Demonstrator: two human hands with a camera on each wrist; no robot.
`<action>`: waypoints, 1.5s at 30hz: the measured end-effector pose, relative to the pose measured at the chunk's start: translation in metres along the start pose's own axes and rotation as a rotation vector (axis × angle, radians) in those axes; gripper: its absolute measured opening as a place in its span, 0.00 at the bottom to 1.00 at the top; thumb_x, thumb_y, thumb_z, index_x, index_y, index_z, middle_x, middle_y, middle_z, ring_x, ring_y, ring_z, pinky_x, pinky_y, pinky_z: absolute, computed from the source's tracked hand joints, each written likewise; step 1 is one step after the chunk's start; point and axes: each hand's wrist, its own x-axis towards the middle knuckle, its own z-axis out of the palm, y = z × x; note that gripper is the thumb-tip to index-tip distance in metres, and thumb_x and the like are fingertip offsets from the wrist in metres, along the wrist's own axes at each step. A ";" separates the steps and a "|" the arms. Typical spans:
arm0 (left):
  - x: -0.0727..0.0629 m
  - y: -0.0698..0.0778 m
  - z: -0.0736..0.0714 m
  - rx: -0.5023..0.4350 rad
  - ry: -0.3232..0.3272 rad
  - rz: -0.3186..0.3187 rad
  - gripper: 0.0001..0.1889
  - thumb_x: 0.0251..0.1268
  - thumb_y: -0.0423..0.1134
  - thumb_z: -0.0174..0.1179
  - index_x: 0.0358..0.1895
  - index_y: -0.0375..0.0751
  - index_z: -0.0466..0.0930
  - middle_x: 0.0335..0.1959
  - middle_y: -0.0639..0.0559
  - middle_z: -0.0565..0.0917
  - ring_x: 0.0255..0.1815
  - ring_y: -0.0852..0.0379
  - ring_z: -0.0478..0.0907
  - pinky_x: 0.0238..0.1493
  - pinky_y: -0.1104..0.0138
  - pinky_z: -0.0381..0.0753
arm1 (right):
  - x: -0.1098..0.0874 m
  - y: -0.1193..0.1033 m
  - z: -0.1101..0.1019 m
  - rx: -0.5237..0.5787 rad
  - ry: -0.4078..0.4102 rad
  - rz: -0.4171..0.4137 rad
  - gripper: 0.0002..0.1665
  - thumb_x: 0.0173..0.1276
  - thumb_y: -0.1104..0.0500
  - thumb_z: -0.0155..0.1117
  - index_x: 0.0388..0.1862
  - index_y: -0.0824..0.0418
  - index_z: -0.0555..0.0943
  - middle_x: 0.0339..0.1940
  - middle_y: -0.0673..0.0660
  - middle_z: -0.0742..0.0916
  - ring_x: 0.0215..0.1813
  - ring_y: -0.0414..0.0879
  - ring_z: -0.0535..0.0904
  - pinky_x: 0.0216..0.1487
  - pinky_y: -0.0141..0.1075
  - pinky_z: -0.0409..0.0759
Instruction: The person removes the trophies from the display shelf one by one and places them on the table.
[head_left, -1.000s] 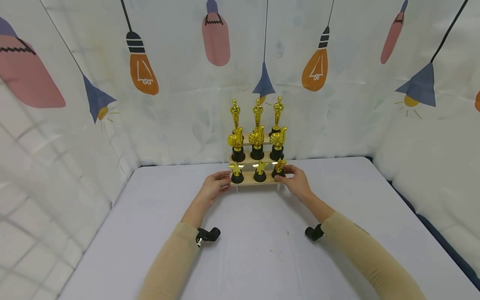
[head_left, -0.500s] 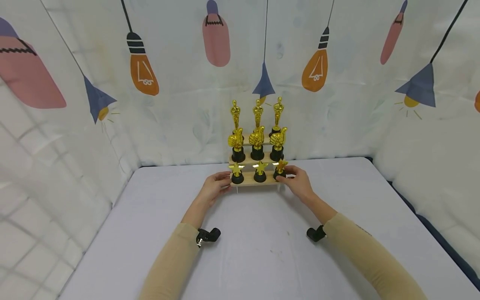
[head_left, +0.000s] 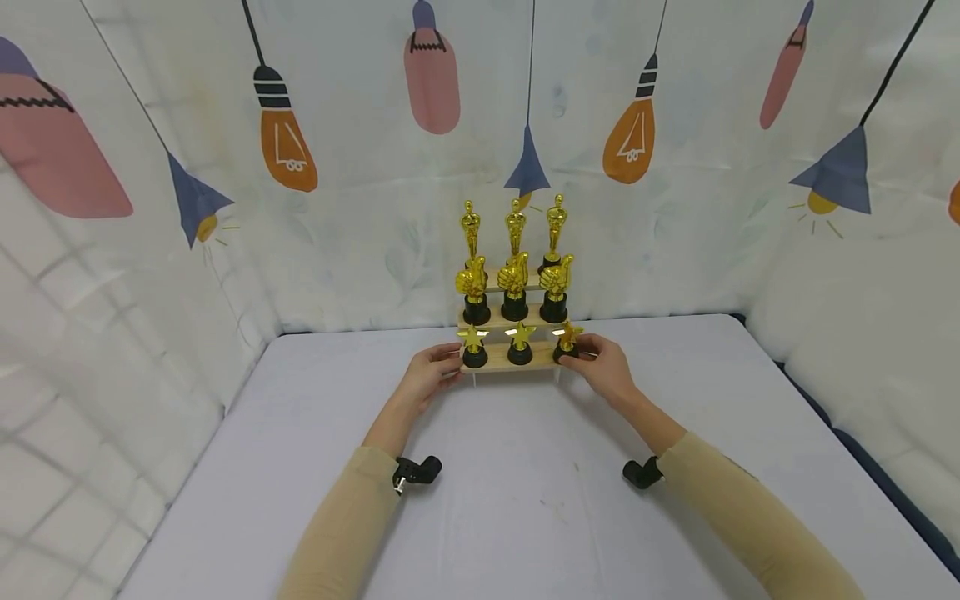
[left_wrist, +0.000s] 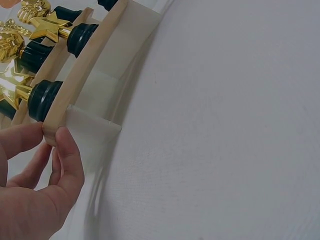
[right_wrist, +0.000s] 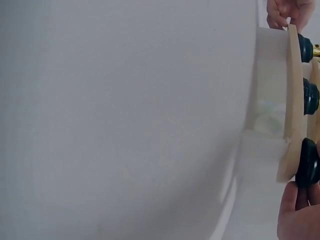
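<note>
A three-tier wooden display stand [head_left: 497,358] bears gold trophies on black bases. At the right end of the lowest tier, my right hand [head_left: 606,369] holds a star trophy [head_left: 567,337] by its base. The right wrist view shows that black base [right_wrist: 307,162] at the shelf's end, leaning slightly, with the fingertips against it. My left hand [head_left: 427,377] pinches the left end of the same tier, thumb and finger on the wooden edge [left_wrist: 60,102]. Two more star trophies stand upright on this tier, the middle one [head_left: 521,337] and the left one [head_left: 473,340].
Thumbs-up trophies [head_left: 514,279] fill the middle tier and figure trophies [head_left: 516,221] the top one. The stand is at the back of a white-covered table [head_left: 510,483], before a curtain [head_left: 360,242] printed with lamps. Pale supports [left_wrist: 95,127] hold up the lowest tier.
My right hand has shifted slightly to the right with the right star trophy, which now sits nearer the shelf's end. The left hand and the stand stay in place.
</note>
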 end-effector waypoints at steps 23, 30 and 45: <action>-0.001 0.001 0.001 0.011 0.003 -0.006 0.24 0.74 0.27 0.59 0.70 0.29 0.71 0.60 0.38 0.76 0.48 0.55 0.80 0.61 0.56 0.81 | -0.028 -0.025 0.001 -0.013 -0.061 0.044 0.30 0.65 0.59 0.77 0.63 0.69 0.78 0.60 0.67 0.83 0.62 0.60 0.79 0.64 0.49 0.79; 0.000 0.001 0.001 0.004 0.003 -0.009 0.23 0.74 0.27 0.59 0.70 0.30 0.72 0.60 0.38 0.77 0.47 0.55 0.80 0.61 0.56 0.81 | -0.034 -0.028 0.009 0.055 -0.120 0.030 0.32 0.66 0.59 0.76 0.64 0.69 0.76 0.60 0.67 0.82 0.61 0.60 0.80 0.61 0.45 0.81; 0.003 -0.003 -0.001 0.001 0.001 -0.017 0.24 0.73 0.27 0.60 0.70 0.30 0.72 0.60 0.38 0.77 0.47 0.54 0.80 0.54 0.62 0.84 | -0.043 -0.032 0.030 0.052 -0.182 0.032 0.26 0.62 0.61 0.79 0.55 0.69 0.80 0.53 0.62 0.84 0.56 0.56 0.84 0.56 0.43 0.84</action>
